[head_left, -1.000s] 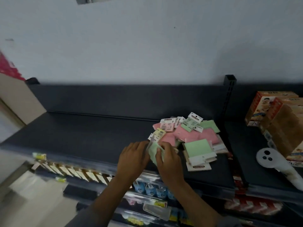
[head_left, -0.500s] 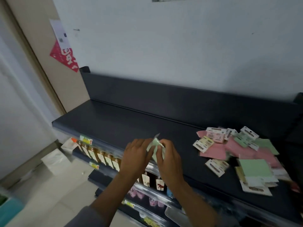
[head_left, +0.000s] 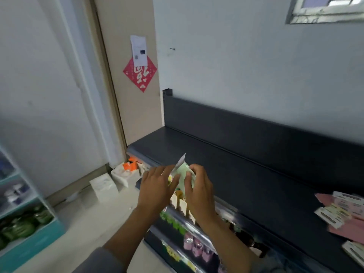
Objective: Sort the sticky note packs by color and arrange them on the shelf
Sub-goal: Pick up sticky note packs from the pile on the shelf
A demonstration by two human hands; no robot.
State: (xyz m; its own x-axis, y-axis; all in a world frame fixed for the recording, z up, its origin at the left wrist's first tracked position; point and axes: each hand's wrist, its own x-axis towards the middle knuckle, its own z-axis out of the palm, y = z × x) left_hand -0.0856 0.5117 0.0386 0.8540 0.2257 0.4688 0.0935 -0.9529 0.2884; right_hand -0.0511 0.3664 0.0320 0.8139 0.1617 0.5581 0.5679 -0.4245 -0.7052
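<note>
Both hands grip one pale green sticky note pack in clear wrap: left hand on its left edge, right hand on its right, fingers pinched closed on it. Pack is held upright, just above the front lip of the dark grey metal shelf. Loose pink and yellow sticky note packs lie on the shelf, well apart to the right.

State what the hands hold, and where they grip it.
Both the left hand and right hand hold green sticky note packs by their side edges.
</note>
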